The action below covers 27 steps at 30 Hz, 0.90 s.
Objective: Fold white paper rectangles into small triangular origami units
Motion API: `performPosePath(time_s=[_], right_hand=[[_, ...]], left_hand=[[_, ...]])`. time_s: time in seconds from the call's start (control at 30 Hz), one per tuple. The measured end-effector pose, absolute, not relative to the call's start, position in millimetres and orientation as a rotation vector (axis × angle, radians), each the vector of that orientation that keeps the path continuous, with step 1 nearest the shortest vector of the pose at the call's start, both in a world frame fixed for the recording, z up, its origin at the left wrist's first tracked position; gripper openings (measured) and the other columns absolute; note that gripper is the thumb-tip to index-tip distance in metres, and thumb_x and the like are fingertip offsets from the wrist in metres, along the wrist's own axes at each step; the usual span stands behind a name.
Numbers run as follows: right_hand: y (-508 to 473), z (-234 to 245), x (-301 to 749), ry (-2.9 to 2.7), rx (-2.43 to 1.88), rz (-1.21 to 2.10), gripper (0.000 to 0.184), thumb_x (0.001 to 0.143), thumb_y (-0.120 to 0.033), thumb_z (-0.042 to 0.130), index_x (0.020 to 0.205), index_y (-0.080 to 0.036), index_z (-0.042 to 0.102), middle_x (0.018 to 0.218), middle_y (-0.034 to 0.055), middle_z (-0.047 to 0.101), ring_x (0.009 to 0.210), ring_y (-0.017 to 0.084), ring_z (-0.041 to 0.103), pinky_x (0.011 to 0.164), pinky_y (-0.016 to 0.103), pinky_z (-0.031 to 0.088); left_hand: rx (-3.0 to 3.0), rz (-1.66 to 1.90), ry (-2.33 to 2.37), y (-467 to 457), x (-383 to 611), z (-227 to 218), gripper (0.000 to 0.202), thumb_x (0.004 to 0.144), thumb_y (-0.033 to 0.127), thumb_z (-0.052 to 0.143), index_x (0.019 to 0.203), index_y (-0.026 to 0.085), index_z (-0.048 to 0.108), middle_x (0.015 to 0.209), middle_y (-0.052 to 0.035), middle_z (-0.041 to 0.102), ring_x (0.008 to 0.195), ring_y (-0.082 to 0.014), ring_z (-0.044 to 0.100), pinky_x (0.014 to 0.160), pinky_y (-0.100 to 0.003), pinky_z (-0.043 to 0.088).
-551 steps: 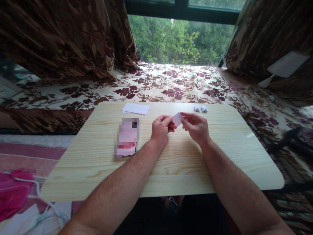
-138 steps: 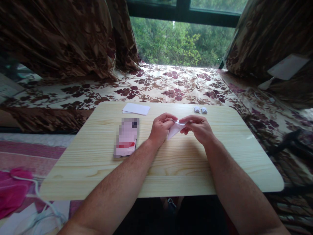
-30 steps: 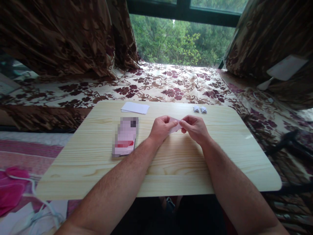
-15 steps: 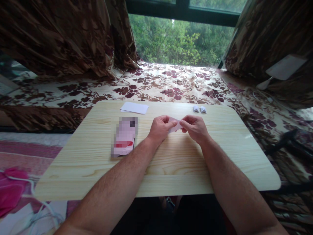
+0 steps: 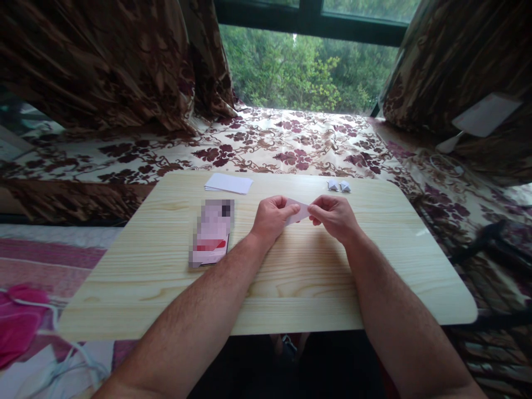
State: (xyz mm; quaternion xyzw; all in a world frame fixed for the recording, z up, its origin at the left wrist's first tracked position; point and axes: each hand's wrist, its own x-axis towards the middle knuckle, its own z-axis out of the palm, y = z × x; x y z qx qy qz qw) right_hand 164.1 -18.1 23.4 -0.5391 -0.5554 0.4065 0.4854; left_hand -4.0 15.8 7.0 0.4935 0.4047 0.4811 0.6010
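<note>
Your two forearms come in over the near edge of the table [image 5: 299, 288], one toward each of its near corners, and slant inward so that your hands meet above the table's middle, a little toward its far side. Your wrists look nearly straight, and the backs of both hands face up and outward.

Your left hand [image 5: 272, 218] grips the paper [image 5: 303, 212], its thumb laid flat across the top and its fingers curled in underneath, mostly hidden. Your right hand [image 5: 334, 216] pinches the paper's right-hand corner between thumb and forefinger, with the other fingers bent loosely below. So the paper sits stretched between your hands, over the table's middle, its small white face tilted up at you; the two sets of fingertips are near each other, with a bit of paper showing between.

On the table's left part lies your phone [image 5: 214, 233], blurred into blocks. At the table's far edge you have white sheets [image 5: 228, 183] on the left and two folded pieces [image 5: 338, 187] side by side on the right. Beyond the table spreads a flowered cloth [image 5: 291, 138], then the window [image 5: 307, 69].
</note>
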Motion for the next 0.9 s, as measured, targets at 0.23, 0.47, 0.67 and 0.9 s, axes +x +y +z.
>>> performPosePath(time_s=[0.23, 0.47, 0.67, 0.9], right_hand=[[-15.9, 27.5, 174.5, -1.26, -1.331, 0.919, 0.011, 0.071, -0.022, 0.069, 0.063, -0.016, 0.065, 0.053, 0.0002, 0.063, 0.044, 0.01, 0.053, 0.044, 0.022, 0.041], [-10.0, 22.0, 179.1, -1.032, -1.276, 0.794, 0.013, 0.071, -0.028, 0.072, 0.069, -0.016, 0.067, 0.058, 0.0001, 0.063, 0.046, 0.01, 0.052, 0.045, 0.024, 0.041], [-16.2, 23.6, 163.6, -1.247, -1.255, 0.924, 0.02, 0.074, -0.035, 0.073, 0.078, -0.016, 0.07, 0.06, -0.0001, 0.062, 0.054, 0.012, 0.055, 0.052, 0.025, 0.044], [-17.9, 21.1, 160.2, -1.305, -1.289, 0.933, 0.012, 0.074, -0.024, 0.067, 0.065, -0.016, 0.064, 0.052, -0.0022, 0.058, 0.049, 0.009, 0.047, 0.049, 0.024, 0.034]], left_hand=[[1.024, 1.185, 0.972, 19.3, -6.0, 9.2, 0.027, 0.061, 0.033, 0.082, 0.067, 0.012, 0.066, 0.061, -0.0046, 0.068, 0.053, -0.0146, 0.06, 0.054, -0.026, 0.046], [0.995, 1.197, 0.947, 23.3, -8.7, 3.8, 0.03, 0.059, 0.034, 0.084, 0.07, 0.012, 0.067, 0.065, -0.0049, 0.069, 0.055, -0.0148, 0.062, 0.055, -0.026, 0.046], [1.047, 1.122, 0.874, 17.4, -4.1, 4.2, 0.029, 0.064, 0.036, 0.082, 0.072, 0.013, 0.066, 0.067, -0.0052, 0.069, 0.057, -0.0166, 0.064, 0.055, -0.027, 0.047], [1.027, 1.037, 0.814, 16.9, -5.0, 5.4, 0.035, 0.071, 0.047, 0.076, 0.066, 0.015, 0.063, 0.056, -0.0008, 0.059, 0.048, -0.0111, 0.051, 0.047, -0.025, 0.036]])
